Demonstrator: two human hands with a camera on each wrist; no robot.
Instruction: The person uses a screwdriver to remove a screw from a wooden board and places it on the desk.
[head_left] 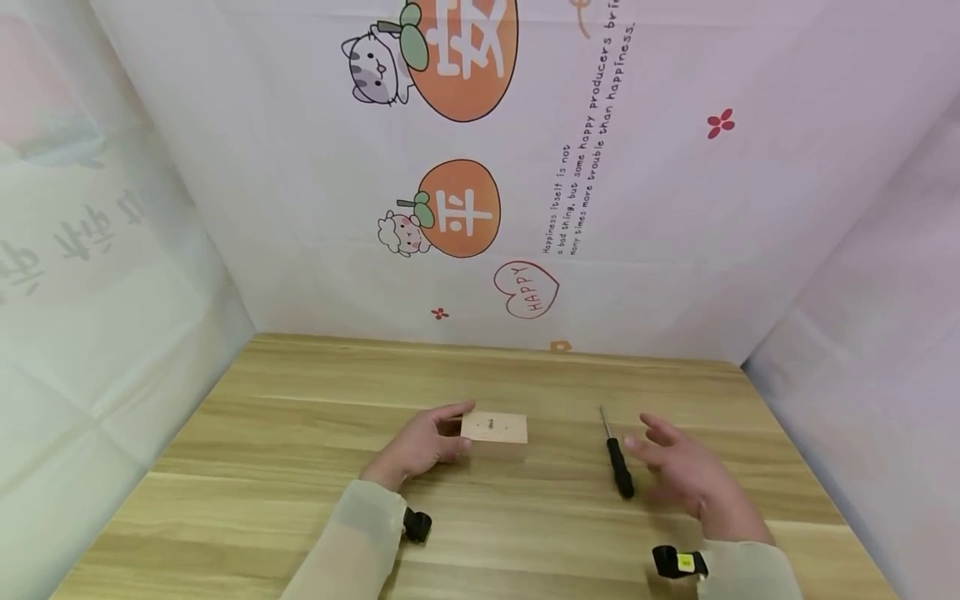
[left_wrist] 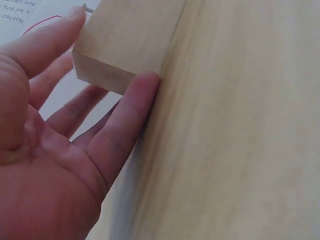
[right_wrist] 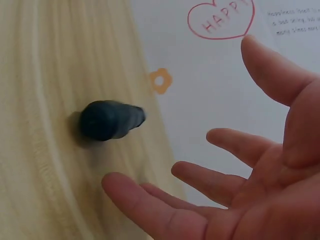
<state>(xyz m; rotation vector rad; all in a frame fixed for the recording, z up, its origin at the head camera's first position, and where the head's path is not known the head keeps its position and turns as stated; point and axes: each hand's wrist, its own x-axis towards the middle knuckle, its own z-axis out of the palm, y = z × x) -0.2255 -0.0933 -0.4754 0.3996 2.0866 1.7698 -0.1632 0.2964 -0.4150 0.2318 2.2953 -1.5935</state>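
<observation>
A light wooden block (head_left: 506, 429) lies on the table, a small metal screw (head_left: 491, 424) standing up from its top face and small dark marks to either side. My left hand (head_left: 422, 446) holds the block's left end between thumb and fingers. The left wrist view shows the block's end face (left_wrist: 100, 74) near the fingertips. Right of the block lies a screwdriver (head_left: 617, 467) with a black handle, its thin shaft pointing away from me. Just right of it, my right hand (head_left: 686, 471) hovers with fingers spread, holding nothing. In the right wrist view the handle (right_wrist: 102, 120) is apart from the fingers.
The wood-grain table (head_left: 337, 379) ends at a white printed cloth (head_left: 645, 300) at the back. More cloth hangs at the left (head_left: 112, 292) and right (head_left: 862, 375) sides. Dark camera mounts (head_left: 417, 525) are worn on both wrists.
</observation>
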